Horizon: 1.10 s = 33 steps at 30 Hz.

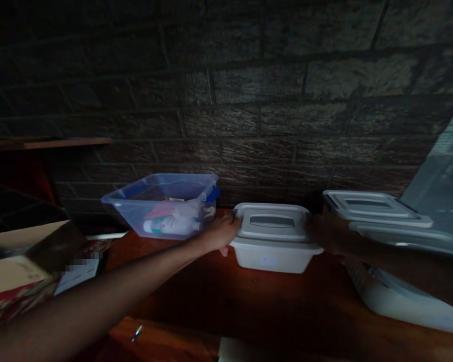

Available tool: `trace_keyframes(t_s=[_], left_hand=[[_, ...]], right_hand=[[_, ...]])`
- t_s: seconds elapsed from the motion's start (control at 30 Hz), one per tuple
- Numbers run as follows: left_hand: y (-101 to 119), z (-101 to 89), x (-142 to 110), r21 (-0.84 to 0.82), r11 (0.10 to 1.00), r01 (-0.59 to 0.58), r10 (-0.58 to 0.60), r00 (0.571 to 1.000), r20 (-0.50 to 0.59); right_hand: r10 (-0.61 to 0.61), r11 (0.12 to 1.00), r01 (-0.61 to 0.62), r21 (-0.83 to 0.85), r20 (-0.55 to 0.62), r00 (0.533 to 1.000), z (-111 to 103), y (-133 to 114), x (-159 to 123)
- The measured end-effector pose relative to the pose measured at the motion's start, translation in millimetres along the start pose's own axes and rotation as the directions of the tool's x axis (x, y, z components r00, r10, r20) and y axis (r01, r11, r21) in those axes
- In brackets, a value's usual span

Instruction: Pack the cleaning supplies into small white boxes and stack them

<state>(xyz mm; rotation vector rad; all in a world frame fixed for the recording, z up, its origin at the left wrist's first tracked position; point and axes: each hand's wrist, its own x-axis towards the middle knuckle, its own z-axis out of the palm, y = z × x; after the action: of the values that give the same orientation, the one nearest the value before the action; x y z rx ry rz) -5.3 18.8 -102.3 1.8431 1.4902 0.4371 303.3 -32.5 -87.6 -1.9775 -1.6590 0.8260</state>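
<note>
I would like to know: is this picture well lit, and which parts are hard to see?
Head view: dim overall, brick wall darkest toward upper left; right hand nearly lost in shadow, left hand clearer; label on the white box too blurred to read.

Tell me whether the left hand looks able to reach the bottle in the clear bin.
Probably yes: the clear bin is open-topped and near the left hand, which would have to leave the white container and reach in from above for the bottle.

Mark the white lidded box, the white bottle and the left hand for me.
White lidded box (275,242): head view, front of its lid.
White bottle (171,225): head view, its side.
Left hand (222,233): head view, back of the hand.
</note>
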Motion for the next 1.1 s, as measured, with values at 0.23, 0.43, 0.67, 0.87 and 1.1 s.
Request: trace_keyframes(t_s=[0.23,0.43,0.67,0.87,1.1], left_hand=[[-25,11.7,0,-0.405,0.914,0.01,-0.023,0.999,-0.029],[-34,16.6,6,-0.582,0.811,-0.063,0.027,0.997,-0.07],[-40,29.6,2,-0.597,0.785,-0.164,0.076,0.983,-0.17],[-44,33.0,-1,-0.603,0.776,-0.185,0.079,0.977,-0.198],[-44,33.7,-3,-0.658,0.735,-0.164,0.041,0.979,-0.199]], right_hand=[[0.207,0.94,-0.221,0.261,0.079,0.975,9,5,-7],[0.173,0.861,-0.199,0.467,0.098,0.98,20,14,-11],[0.144,0.877,-0.08,0.473,-0.1,0.984,38,24,-12],[0.17,0.866,-0.067,0.495,-0.167,0.971,41,20,-17],[0.221,0.751,-0.06,0.658,-0.164,0.961,48,22,-18]])
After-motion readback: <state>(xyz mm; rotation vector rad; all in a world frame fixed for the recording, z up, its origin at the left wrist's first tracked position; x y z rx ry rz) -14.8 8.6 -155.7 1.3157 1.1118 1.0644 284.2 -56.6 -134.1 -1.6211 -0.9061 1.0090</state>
